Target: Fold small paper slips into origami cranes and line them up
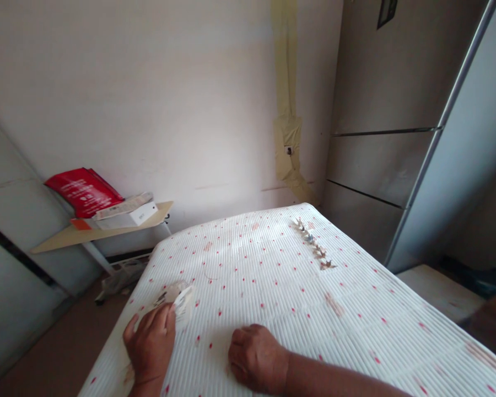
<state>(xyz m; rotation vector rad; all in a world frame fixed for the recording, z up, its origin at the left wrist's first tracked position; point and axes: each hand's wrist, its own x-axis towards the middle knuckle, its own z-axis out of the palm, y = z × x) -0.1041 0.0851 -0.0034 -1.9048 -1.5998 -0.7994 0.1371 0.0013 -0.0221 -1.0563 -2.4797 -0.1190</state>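
Note:
My left hand [151, 342] is at the lower left of the white ribbed, red-dotted surface [248, 298], its fingers closed on a pale printed paper packet [184, 306]. Part of that packet lies on the cover beyond the fingertips. To its right, my right hand [256, 358] rests on the cover, curled with the fingers bent under; whatever it may hold is hidden. Several small folded pieces [320, 251], brownish and bluish, stand in a slanting row near the far right of the surface.
Against the wall at the left, a small side table [66, 241] bears a red bag [85, 193] and a white box [143, 214]. A tall grey refrigerator [380, 149] stands beyond the right edge. A taped socket [288, 150] is on the wall.

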